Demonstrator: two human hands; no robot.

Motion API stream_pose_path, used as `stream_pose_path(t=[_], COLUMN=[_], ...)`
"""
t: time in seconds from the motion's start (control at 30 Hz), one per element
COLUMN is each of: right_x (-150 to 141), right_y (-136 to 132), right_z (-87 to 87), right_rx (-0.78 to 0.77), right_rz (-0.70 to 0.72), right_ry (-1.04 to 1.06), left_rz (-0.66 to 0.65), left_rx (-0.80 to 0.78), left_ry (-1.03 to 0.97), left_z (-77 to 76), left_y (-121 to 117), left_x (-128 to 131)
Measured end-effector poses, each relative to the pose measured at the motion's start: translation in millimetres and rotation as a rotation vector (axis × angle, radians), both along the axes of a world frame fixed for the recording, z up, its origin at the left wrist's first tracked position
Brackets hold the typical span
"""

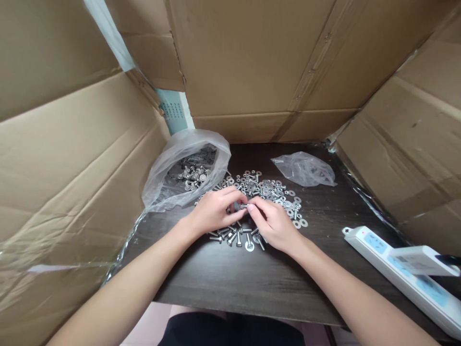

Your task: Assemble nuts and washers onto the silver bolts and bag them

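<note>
Both my hands meet over a loose heap of metal hardware on a dark table. A small bolt point(243, 206) spans the gap between them. My left hand point(217, 206) pinches its head end with thumb and curled fingers. At the other end, the thumb and forefinger of my right hand point(275, 223) close on the shank; a washer or nut there is too small to make out. Below the hands lie several loose bolts point(239, 237). Flat washers point(303, 223) and nuts spread behind and to the right.
A clear plastic bag point(169, 158) with assembled bolts stands open at the back left. Another crumpled plastic bag point(306, 169) lies at the back right. A white power strip point(382, 254) with a plugged-in adapter point(419, 259) runs along the right. Cardboard walls point(252, 62) enclose the table.
</note>
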State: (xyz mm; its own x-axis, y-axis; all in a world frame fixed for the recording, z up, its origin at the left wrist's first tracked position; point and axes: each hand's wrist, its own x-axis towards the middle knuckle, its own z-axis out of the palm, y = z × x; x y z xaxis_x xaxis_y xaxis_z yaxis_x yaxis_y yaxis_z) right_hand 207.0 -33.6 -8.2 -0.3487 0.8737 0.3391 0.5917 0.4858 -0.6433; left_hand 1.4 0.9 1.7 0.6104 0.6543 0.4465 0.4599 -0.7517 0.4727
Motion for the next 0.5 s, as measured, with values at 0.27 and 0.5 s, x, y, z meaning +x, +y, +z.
stream_pose_path(t=[0.27,0.5], right_x=[0.1,0.1], right_y=[-1.5,-1.2], right_z=[2.1,0.2], right_rx=[-0.038,-0.025], right_rz=[-0.005,-0.007], right_ry=[-0.006,-0.010], left_rz=[-0.004,-0.005], left_rx=[-0.004,-0.002], left_ry=[-0.005,0.007], left_z=[-0.9,-0.6], left_y=[0.1,0.1], left_x=[-0.4,-0.4])
